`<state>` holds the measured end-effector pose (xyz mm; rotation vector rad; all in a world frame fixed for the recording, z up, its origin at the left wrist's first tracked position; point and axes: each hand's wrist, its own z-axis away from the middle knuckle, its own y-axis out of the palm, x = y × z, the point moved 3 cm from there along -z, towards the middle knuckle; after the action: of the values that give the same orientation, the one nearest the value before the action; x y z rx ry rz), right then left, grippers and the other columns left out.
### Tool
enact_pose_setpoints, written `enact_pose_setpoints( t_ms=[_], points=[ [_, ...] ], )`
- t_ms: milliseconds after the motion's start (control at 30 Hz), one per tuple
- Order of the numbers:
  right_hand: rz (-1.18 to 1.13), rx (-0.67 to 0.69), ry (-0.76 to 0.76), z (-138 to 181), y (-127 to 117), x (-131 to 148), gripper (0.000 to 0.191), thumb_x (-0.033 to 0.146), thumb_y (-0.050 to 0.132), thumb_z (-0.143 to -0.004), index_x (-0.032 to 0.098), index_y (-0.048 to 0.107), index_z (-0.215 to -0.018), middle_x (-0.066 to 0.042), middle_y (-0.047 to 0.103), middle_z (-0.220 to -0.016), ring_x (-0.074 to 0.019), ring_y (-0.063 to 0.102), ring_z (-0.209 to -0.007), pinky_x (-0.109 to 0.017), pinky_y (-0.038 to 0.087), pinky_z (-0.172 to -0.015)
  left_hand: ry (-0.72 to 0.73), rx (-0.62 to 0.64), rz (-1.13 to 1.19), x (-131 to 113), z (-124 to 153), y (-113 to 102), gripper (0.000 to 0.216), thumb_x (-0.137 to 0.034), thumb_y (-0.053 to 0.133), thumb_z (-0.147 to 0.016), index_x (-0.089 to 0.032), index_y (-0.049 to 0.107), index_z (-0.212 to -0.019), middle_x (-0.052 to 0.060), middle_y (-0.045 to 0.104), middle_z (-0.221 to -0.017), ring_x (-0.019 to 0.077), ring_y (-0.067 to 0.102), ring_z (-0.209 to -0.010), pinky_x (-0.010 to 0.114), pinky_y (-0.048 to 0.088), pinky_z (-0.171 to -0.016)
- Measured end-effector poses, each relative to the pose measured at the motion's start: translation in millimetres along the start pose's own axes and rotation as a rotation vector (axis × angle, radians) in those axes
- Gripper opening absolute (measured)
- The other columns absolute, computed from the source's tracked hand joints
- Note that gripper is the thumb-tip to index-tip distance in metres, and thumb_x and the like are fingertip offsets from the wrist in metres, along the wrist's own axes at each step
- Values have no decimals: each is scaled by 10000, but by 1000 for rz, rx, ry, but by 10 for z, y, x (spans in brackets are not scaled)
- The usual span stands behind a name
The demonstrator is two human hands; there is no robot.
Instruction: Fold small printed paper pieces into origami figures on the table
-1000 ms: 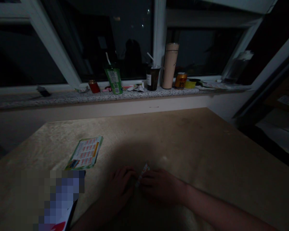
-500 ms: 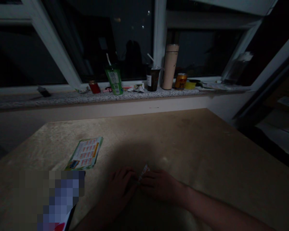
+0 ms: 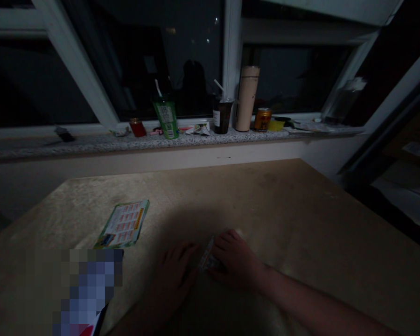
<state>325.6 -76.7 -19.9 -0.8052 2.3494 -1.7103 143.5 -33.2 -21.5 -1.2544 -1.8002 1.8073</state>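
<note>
A small piece of folded printed paper (image 3: pixel 206 256) lies on the table between my two hands. My right hand (image 3: pixel 236 261) rests over its right side, fingers bent and pressed down on it, hiding part of the paper. Just left of the paper, my left hand (image 3: pixel 177 270) lies on the tabletop with its fingers stretched out and its thumb close to the paper's lower edge. Deep shadow around both hands blurs the details. Farther left is a flat stack of printed sheets (image 3: pixel 124 224) with green borders.
A blurred-out device or screen (image 3: pixel 94 284) lies at the lower left of the wooden table (image 3: pixel 266 196). Along the granite windowsill (image 3: pixel 108 143) stand a green cup (image 3: pixel 166 116), a dark cup with a straw (image 3: pixel 221 114), a tall pinkish flask (image 3: pixel 248 98), a gold can (image 3: pixel 262 120) and a red jar (image 3: pixel 137 127).
My right hand has shifted slightly, its fingers now pointing farther up and away, and more of the folded paper shows. The left hand has stayed nearly in place.
</note>
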Motion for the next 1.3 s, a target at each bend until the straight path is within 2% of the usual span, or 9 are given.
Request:
enact_pose_setpoints(
  t_ms=[67, 233, 467, 633, 767, 1067, 1300],
  points=[
    [-1, 14, -14, -1, 4, 5, 246, 390, 605, -777, 177, 614, -899, -55, 631, -887, -217, 524, -871, -373, 343, -830, 25, -1, -56, 2, 5, 34, 408, -244, 410, -949, -276, 408, -1356, 52, 475, -1335, 264, 459, -1169, 471, 392, -964],
    [-11, 16, 15, -21, -26, 21, 267, 393, 628, -764, 184, 608, -930, -55, 634, -920, -222, 524, -880, -364, 350, -823, 118, 18, -144, -20, 5, 67, 432, -243, 404, -967, -362, 383, -1382, 13, 475, -1362, 260, 454, -1180, 468, 390, -967],
    [-45, -132, 171, -12, -91, -16, 401, 495, 660, -720, 156, 599, -926, -96, 621, -953, -258, 520, -916, -390, 386, -843, 120, 5, -84, 5, 8, 50, 434, -240, 415, -964, -346, 388, -1384, 12, 487, -1357, 249, 456, -1189, 452, 391, -981],
    [-108, -131, 126, -10, -102, 0, 408, 476, 650, -750, 144, 598, -981, -110, 631, -1031, -261, 531, -998, -395, 387, -908, 100, 0, -23, -23, -7, 11, 412, -229, 420, -958, -336, 427, -1356, 9, 493, -1348, 250, 458, -1189, 463, 393, -987],
    [-134, -78, 122, -11, -86, 3, 395, 433, 652, -763, 133, 605, -1016, -113, 658, -1015, -259, 572, -976, -392, 416, -891, 85, 25, 44, -63, -17, -32, 383, -259, 410, -972, -346, 442, -1343, 4, 506, -1338, 246, 462, -1190, 476, 378, -1001],
    [-157, -41, 100, 39, -3, -15, 431, 387, 596, -834, 156, 564, -1197, -132, 626, -1201, -263, 591, -1059, -387, 458, -898, 14, 78, 269, -142, 1, -128, 406, -320, 404, -984, -377, 371, -1384, -16, 480, -1373, 231, 433, -1240, 485, 363, -1033],
    [-211, -56, 36, 34, -67, 10, 520, 323, 567, -842, 161, 468, -1326, -158, 568, -1278, -258, 578, -1108, -369, 479, -890, 23, 51, 301, -78, 116, -45, 482, -290, 452, -956, -403, 316, -1404, -20, 360, -1466, 247, 354, -1309, 496, 353, -1048]
  ],
)
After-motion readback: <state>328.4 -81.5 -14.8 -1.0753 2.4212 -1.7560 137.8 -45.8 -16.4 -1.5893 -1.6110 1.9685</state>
